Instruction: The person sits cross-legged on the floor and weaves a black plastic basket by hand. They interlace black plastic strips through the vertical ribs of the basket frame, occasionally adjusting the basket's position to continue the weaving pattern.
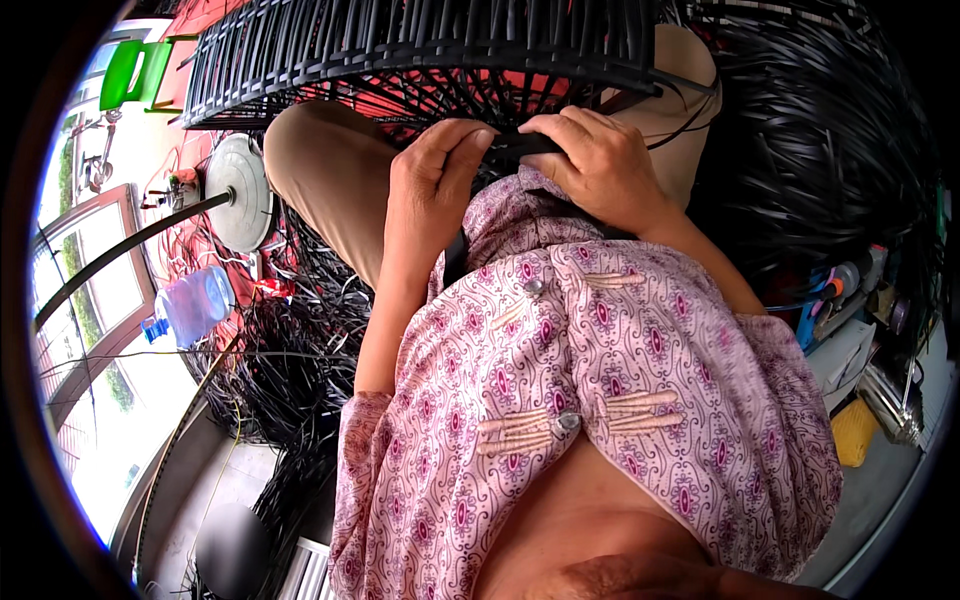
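Note:
Both my hands meet above my lap on a flat black weaving strip point(512, 146). My left hand point(436, 178) pinches its left end between thumb and bent fingers. On the other end, my right hand point(598, 160) is closed, thumb and fingers pressed together. Just beyond my hands stands a large black woven piece point(430, 62), like a basket, with upright strips around a curved band and thin spokes spreading underneath. A loose black strand runs from its right edge past my right hand. Whether the held strip joins the woven piece cannot be seen.
A big heap of black strips point(820, 140) lies at the right, another pile point(310, 335) at the left. Also left are a round grey base with a pole point(240, 195), a clear blue water bottle point(195, 305) and a green chair point(135, 75). A metal kettle point(890, 395) stands lower right.

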